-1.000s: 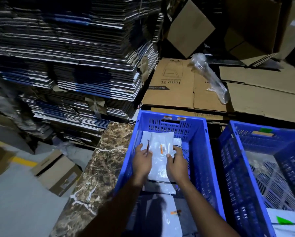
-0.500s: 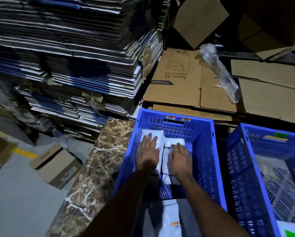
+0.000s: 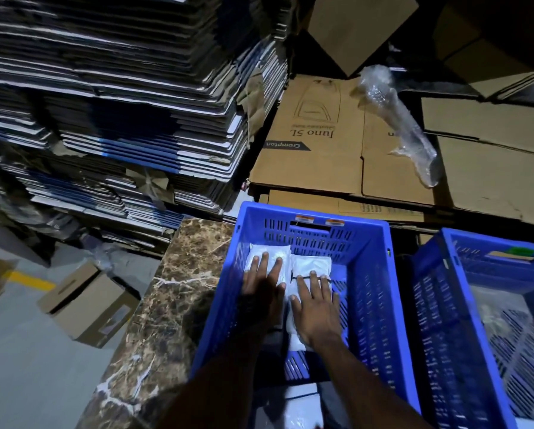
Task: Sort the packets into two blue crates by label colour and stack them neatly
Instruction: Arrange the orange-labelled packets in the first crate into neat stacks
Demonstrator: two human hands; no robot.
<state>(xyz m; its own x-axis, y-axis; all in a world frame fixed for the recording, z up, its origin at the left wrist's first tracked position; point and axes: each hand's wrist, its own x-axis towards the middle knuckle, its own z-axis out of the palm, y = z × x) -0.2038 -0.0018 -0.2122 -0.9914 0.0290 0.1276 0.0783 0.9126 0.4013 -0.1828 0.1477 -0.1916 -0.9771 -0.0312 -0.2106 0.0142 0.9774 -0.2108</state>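
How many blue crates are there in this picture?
2. One blue crate stands in the middle, both hands pressing white packets inside it. The second blue crate stands right beside it at the right edge, partly cut off. Others may lie outside the view.

Warehouse or packing store: tall stacks of flattened cartons [image 3: 129, 97], loose cardboard sheets [image 3: 336, 134], blue crates [image 3: 374, 274], concrete floor [image 3: 27, 366].

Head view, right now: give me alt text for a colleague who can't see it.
Both hands press flat on white packets in the left blue crate: left hand on the left packet stack, right hand on the right packet stack. A second blue crate stands to the right, cardboard piled behind.
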